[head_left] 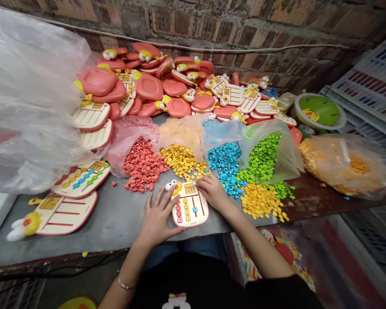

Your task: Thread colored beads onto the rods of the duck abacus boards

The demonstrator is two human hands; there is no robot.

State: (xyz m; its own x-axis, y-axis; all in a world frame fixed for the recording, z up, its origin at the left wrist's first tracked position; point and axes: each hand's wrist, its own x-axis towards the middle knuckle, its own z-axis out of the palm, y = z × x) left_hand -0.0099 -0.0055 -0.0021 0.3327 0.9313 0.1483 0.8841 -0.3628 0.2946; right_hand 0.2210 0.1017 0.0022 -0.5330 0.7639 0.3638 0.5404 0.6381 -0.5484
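Observation:
My left hand (157,215) lies spread against the left side of a small cream bird-shaped peg board (190,210), with its thumb along the board's lower edge. Coloured beads sit in rows on that board. My right hand (212,192) rests at the board's upper right corner, its fingertips curled down. Whether those fingertips hold a bead is hidden. Just beyond my hands lie loose piles of red beads (143,165), yellow beads (182,160), blue beads (225,162) and green beads (263,156), spilling from plastic bags.
A large heap of coral-red and cream boards (154,86) fills the back of the grey metal table (116,223), below a brick wall (193,25). Further boards (66,214) lie to the left. A clear plastic sheet (28,103) hangs at left, and an orange-filled bag (344,167) lies at right.

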